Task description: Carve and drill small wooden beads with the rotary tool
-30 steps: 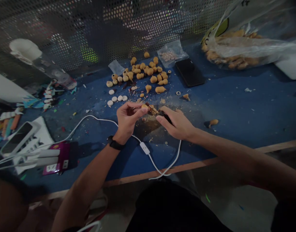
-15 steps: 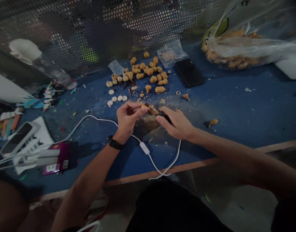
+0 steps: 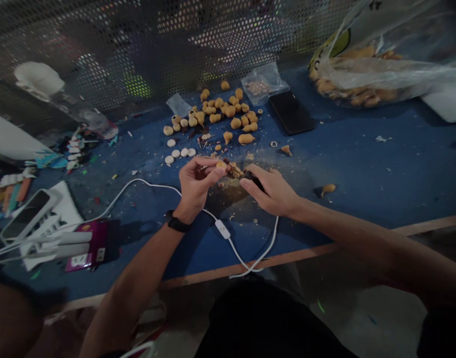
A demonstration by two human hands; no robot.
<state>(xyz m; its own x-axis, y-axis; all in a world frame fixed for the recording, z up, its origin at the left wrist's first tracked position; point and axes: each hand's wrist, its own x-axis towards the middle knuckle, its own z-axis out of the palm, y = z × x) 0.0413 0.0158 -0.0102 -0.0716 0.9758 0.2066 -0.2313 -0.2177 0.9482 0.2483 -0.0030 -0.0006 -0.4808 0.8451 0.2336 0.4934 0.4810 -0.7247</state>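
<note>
My left hand [image 3: 198, 184], with a black band at the wrist, is closed around a small tan gourd [image 3: 221, 165] pinched between thumb and fingers. A dark, thin piece shows at the gourd's right side. My right hand [image 3: 274, 191] grips a black-handled tool [image 3: 255, 180], mostly hidden by the fingers, whose brass-coloured tip points toward the gourd. Tip and gourd are close together, but I cannot tell if they touch. Beyond my hands lies a heap of small gourds [image 3: 222, 107], several of them with holes cut in the top. White round discs [image 3: 177, 153] lie left of it.
A white cable with an inline switch [image 3: 222, 228] runs under my hands. A black phone [image 3: 292, 112] and a small clear bag [image 3: 261, 84] lie at the back. At right stands a big plastic bag of gourds [image 3: 358, 79]; at left, a power strip [image 3: 51, 219] and a bottle [image 3: 90, 117].
The gourd in my left hand has turned slightly, so more of its rounded side shows. Both hands stay in nearly the same place.
</note>
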